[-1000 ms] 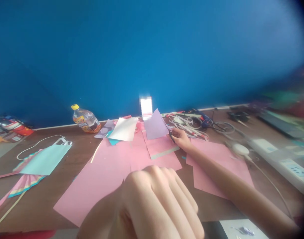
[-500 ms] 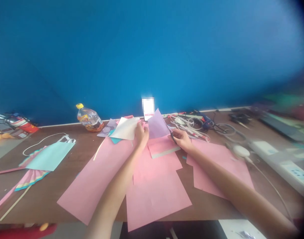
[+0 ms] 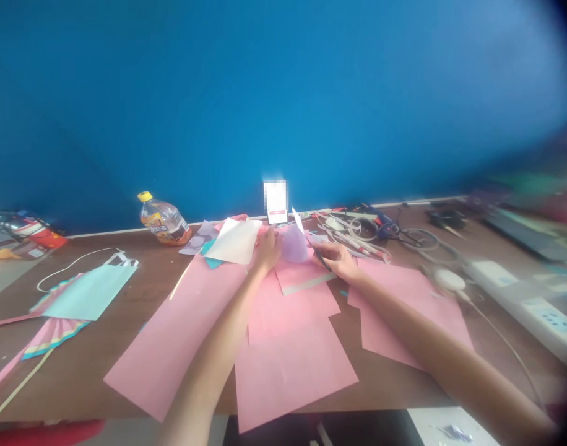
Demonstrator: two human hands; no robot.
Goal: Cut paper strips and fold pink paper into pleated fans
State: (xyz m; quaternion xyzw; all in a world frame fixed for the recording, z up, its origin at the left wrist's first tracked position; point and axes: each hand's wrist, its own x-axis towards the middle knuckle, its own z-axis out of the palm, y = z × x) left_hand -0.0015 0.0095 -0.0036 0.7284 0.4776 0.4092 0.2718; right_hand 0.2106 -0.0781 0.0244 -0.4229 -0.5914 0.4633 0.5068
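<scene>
My left hand [image 3: 268, 249] is closed at the left edge of a small purple paper [image 3: 293, 244], its fingertips pressed together on it. The paper bends, and its far right corner curls upward showing a pale side. My right hand [image 3: 338, 260], just right of the paper, has its fingers closed round a slim dark tool [image 3: 321, 259], too small to make out in kind. Below both hands lie pink sheets [image 3: 295, 371], overlapping on the table. A cream paper [image 3: 234, 240] lies left of my left hand, over a teal piece [image 3: 212, 262].
A lit phone [image 3: 277, 207] stands against the blue wall. Left are a tilted bottle [image 3: 165, 222] and a light-blue paper piece [image 3: 93, 291] with pleated strips. Right are tangled cables [image 3: 358, 232], another pink sheet [image 3: 413, 316] and a white power strip [image 3: 525, 297].
The purple paper stood up in a point; now it has folded down lower and its corner curls. My left hand has shifted slightly right; my right hand has barely moved.
</scene>
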